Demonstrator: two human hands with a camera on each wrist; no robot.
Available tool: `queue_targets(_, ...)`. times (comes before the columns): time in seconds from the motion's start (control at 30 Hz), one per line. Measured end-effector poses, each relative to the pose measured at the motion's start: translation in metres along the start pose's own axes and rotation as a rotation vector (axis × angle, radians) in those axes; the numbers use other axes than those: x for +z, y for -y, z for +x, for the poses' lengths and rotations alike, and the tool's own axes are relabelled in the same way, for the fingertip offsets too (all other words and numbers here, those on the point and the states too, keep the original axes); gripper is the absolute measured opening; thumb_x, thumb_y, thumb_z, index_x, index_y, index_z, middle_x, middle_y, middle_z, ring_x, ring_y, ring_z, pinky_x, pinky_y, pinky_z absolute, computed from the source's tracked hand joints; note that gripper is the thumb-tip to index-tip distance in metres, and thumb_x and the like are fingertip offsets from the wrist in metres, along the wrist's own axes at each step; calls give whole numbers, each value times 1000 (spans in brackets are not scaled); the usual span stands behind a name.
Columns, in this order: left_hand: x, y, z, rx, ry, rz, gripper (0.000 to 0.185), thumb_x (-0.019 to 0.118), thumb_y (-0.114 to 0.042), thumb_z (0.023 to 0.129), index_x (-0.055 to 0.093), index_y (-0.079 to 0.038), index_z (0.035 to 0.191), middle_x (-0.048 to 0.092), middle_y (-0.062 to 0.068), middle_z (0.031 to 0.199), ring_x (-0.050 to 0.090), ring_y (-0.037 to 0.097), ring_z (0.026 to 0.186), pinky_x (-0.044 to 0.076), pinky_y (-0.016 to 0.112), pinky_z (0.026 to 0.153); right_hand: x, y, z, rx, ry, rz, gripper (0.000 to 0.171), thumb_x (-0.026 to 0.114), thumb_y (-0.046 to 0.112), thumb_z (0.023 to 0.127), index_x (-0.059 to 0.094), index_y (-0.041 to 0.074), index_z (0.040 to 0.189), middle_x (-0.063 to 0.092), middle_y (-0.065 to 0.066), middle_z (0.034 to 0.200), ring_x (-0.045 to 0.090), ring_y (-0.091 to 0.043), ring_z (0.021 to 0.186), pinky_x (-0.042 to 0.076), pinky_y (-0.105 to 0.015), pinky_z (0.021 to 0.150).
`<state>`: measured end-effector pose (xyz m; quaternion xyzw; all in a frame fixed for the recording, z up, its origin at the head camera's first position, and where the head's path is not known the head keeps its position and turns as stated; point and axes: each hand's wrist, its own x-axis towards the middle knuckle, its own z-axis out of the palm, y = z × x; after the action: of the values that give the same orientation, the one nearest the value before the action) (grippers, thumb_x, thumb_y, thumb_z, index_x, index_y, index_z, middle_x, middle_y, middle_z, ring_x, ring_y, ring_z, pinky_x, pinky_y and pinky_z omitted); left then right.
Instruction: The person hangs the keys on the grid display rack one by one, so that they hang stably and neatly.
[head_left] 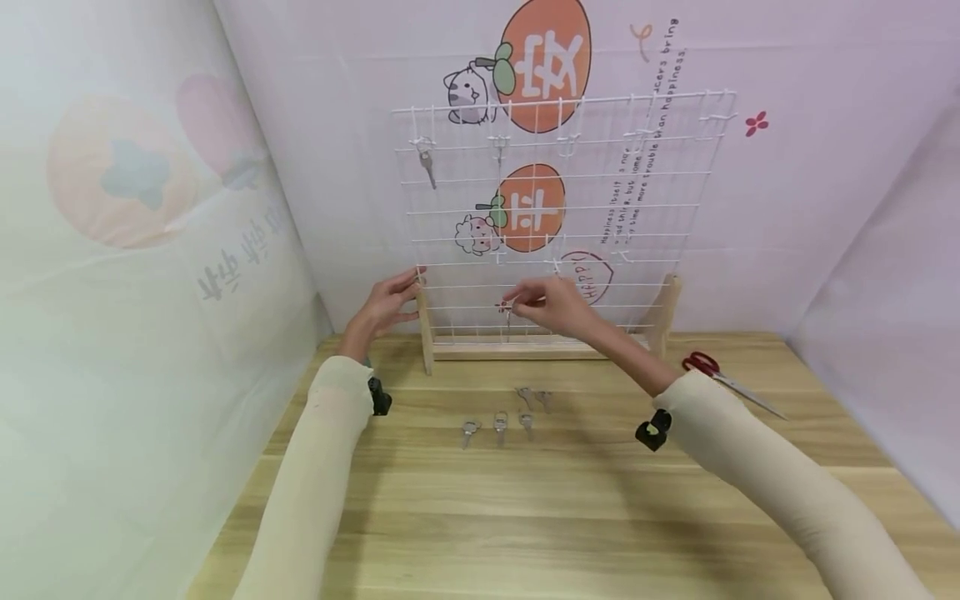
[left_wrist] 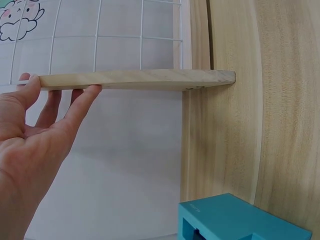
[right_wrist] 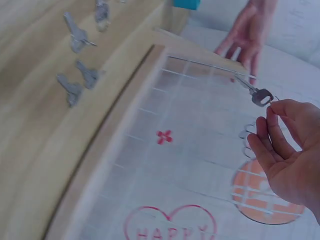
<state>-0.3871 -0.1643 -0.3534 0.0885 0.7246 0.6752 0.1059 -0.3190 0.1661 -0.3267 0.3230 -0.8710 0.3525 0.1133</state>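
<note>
My right hand [head_left: 553, 307] pinches a small metal key [right_wrist: 261, 96] by its ring between thumb and forefinger. The key hangs in front of the lower part of a white wire grid rack [head_left: 558, 173]. At the rack's left side, my left hand [head_left: 392, 302] holds the upper end of the wooden upright [left_wrist: 135, 79], fingertips against the wood. One hanging key [head_left: 427, 167] is on a hook at the grid's upper left. A thin second key [head_left: 499, 157] hangs on the hook beside it. Several loose keys [head_left: 500, 425] lie on the table in front of the rack.
Red-handled scissors [head_left: 701, 363] lie on the wooden table [head_left: 480, 517], right of the rack. More white hooks [head_left: 568, 146] sit along the grid. A teal box-shaped object [left_wrist: 235, 220] stands near the left upright. A printed cloth [head_left: 360, 167] hangs behind.
</note>
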Motion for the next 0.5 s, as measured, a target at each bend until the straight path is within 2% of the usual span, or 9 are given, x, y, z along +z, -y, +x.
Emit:
queue_targets(0.13,-1,-3,-2,-1,2,-4,50,46,-9,112,39,-15,161,33,15,167,35,37,150,37,63,117,-19,11,10,19,-6,-5,17,68,4,98,78,3,113,79,-13,97,76,-25,92,64,-39,86)
queue_targets(0.23,0,-3,-3,-9,10,-6,51,46,-9,112,37,-14,162,30,14,168,33,37,151,35,63,118,-32,16,15,32,-20,-30,18,69,6,99,78,5,114,79,-12,99,76,-26,96,63,-37,82)
queue_targets(0.33,0,-3,-4,-17,17,-5,52,45,-10,112,36,-15,163,28,13,169,32,37,152,34,64,119,-47,24,20,37,-49,-46,17,71,7,98,78,7,113,80,-10,99,76,-25,96,62,-31,77)
queue_targets(0.5,0,-3,-4,-16,16,5,50,46,-11,112,38,-17,162,29,13,169,32,37,152,34,64,118,-71,38,26,42,-111,-32,15,72,9,98,79,8,112,80,-10,100,76,-26,94,54,-18,65)
